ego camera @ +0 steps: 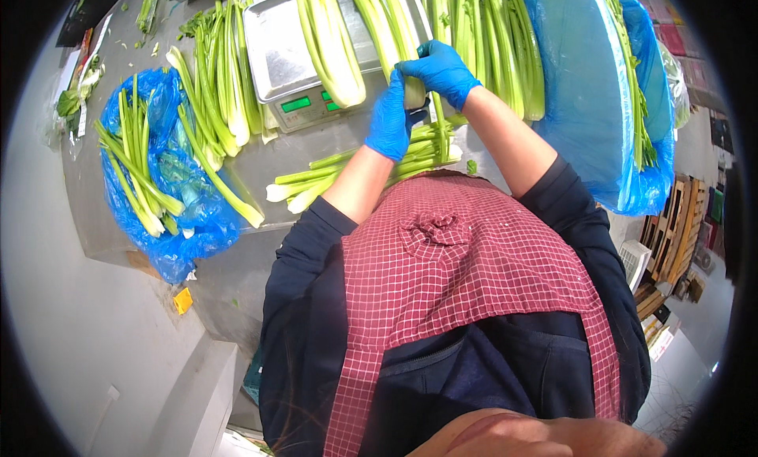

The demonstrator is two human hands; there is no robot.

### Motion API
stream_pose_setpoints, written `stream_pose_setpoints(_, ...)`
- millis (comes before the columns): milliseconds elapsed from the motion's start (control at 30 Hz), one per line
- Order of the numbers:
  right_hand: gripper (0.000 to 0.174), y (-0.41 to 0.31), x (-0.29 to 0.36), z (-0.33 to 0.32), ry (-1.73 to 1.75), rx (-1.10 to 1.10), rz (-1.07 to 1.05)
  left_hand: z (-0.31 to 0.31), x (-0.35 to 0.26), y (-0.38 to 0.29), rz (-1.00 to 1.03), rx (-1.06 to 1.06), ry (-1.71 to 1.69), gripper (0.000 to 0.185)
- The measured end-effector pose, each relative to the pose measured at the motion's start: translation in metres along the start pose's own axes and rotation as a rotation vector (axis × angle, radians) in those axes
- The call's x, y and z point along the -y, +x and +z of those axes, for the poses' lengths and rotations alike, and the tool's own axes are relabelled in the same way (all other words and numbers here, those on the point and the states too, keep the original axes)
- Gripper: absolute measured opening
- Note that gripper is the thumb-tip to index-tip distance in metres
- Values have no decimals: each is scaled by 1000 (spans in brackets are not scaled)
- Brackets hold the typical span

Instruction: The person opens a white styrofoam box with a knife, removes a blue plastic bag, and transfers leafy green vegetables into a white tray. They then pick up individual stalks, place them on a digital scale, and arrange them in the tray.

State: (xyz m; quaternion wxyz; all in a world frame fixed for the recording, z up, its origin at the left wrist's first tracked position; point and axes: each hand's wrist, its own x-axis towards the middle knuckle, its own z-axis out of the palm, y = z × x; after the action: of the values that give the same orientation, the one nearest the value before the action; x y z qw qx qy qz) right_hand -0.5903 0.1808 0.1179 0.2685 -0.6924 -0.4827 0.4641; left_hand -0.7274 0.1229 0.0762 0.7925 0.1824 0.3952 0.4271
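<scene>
Both my hands, in blue gloves, are at the root end of one celery bunch (385,25). My left hand (391,116) wraps the base from the left. My right hand (444,72) grips it from the right, its fingertips close to the left thumb. The stalks run away from me, past the right side of a digital scale (302,112) with a metal pan (275,51). Another celery bunch (334,48) lies across the pan, its pale base over the display. A narrow white strip (421,13) runs beside the held bunch. Loose celery stalks (308,182) lie below my hands.
More celery (485,48) stands right of my hands, and further stalks (222,84) lie left of the scale. A blue plastic bag (201,220) with stalks on it hangs over the front table edge. A large blue-lined container (568,102) stands at right; wooden pallets (678,232) lie beyond.
</scene>
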Motion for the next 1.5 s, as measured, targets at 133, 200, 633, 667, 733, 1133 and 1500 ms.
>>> stream_pose_setpoints(133, 48, -18, -6, -4, 155, -39, -11, 4, 13, 3, -73, -35, -63, 53)
stream_pose_setpoints(200, 36, -29, -3, -6, 279, -53, -51, 4, 18, 4, -83, -21, -126, 54)
stream_pose_setpoints(633, 48, -20, -95, -50, 274, -329, -209, -42, -8, 35, -148, -8, -804, 64)
stream_pose_setpoints(667, 51, -7, -110, -49, 181, -367, -187, -46, -6, 32, -167, 37, -878, 64)
stream_pose_setpoints(733, 61, 8, -133, -42, -39, -457, -187, -52, -1, 22, -275, 100, -963, 62)
stream_pose_setpoints(1133, 52, -59, -106, 6, -253, -390, -506, -105, -5, -87, -198, 19, 393, 41)
stream_pose_setpoints(1500, 41, -47, -82, 43, 320, 198, -179, -128, -18, -88, -97, -79, 509, 35)
